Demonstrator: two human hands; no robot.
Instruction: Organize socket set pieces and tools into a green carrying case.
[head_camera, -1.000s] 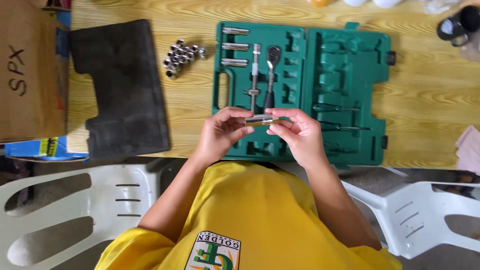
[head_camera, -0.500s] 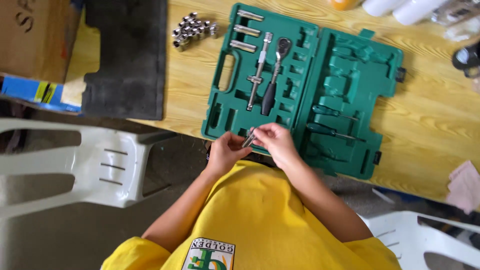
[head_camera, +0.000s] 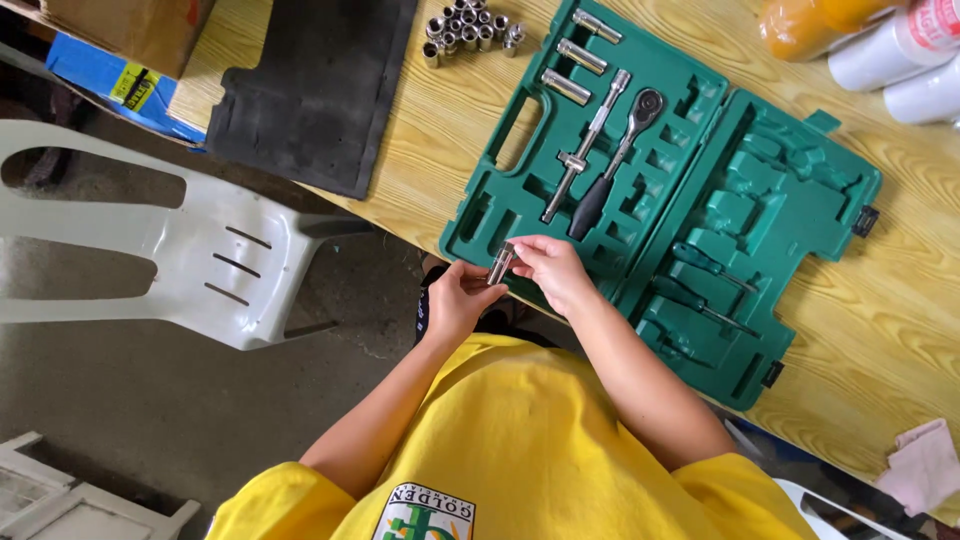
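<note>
A long metal socket (head_camera: 500, 264) is gripped between both hands at the near edge of an open green tool case (head_camera: 560, 215). The left hand (head_camera: 456, 296) is closed on the socket's lower end with thumb and fingers (head_camera: 478, 283), and the right hand (head_camera: 553, 272) is pinched on its upper end from the other side. The socket is held tilted, just above the near left corner of the case, over the table's edge.

In the left half of the case a ratchet handle (head_camera: 618, 160) with a black grip and an extension bar (head_camera: 585, 150) are seated side by side, and three long sockets (head_camera: 580, 55) are laid in slots at the far end. In the right half (head_camera: 800, 180) two screwdrivers (head_camera: 700, 280) with dark green handles are seated. The case is spread open on a pale wooden table (head_camera: 900, 300).

A cluster of loose short sockets (head_camera: 470, 28) is seen on the table beyond the case to the left. A black foam pad (head_camera: 310, 90) is laid further left, near a cardboard box (head_camera: 130, 25). White plastic bottles (head_camera: 900, 60) are set at the far right, and a white plastic chair (head_camera: 180, 250) is placed at the left, beside the table
</note>
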